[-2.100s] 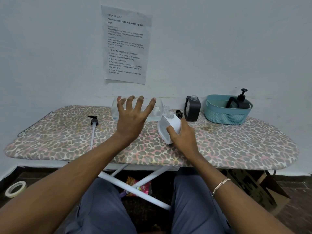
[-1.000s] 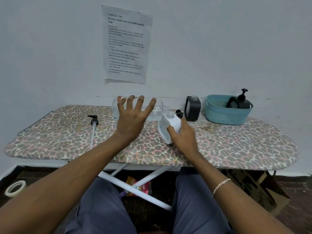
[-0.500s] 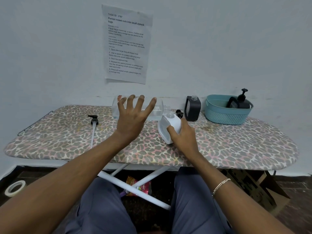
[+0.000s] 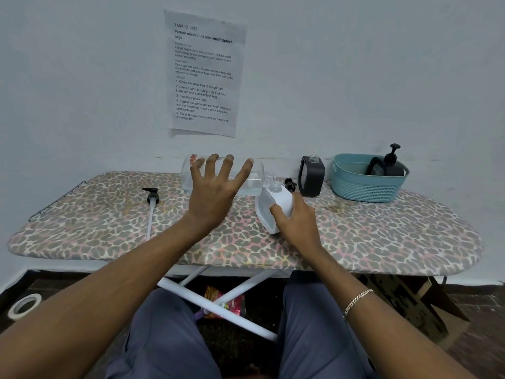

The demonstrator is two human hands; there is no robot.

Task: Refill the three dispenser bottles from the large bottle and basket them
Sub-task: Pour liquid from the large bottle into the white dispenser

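Note:
My left hand point(image 4: 216, 192) holds the large clear bottle point(image 4: 255, 181) on its side above the board, fingers spread over its body. Its open neck points right, just over the open neck of the white dispenser bottle point(image 4: 276, 201). My right hand point(image 4: 297, 222) grips that white bottle, which leans toward the large one. A black dispenser bottle point(image 4: 311, 177) without its pump stands behind to the right. Another black bottle with its pump point(image 4: 385, 165) on lies in the teal basket point(image 4: 363, 184).
The leopard-print ironing board point(image 4: 382, 233) stands against the wall. A black pump with a long white tube point(image 4: 151, 206) lies on its left part. A second black pump head point(image 4: 289, 184) lies beside the black bottle. A tape roll point(image 4: 24, 306) and a cardboard box point(image 4: 410, 305) are on the floor.

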